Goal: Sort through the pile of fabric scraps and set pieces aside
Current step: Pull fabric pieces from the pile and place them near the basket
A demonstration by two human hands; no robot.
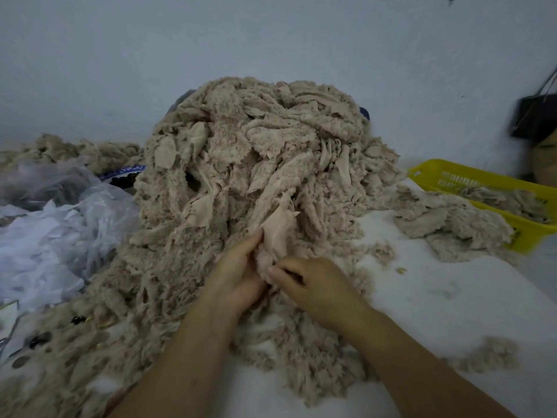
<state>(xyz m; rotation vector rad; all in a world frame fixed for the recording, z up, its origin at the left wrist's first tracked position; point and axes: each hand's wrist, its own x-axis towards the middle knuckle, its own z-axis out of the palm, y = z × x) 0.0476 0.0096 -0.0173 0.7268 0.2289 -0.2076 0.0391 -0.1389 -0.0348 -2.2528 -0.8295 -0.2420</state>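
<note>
Though fuzzy-edged, smooth beige scrap

Dim, flat, bluish light; soft focus; edges blurred and bowed.

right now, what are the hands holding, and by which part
One smooth beige scrap at the foot of the pile. The left hand grips its lower left edge; the right hand pinches its bottom end.

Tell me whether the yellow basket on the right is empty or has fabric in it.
Not empty: beige scraps lie inside the yellow basket, and more lie against its near side.
</note>
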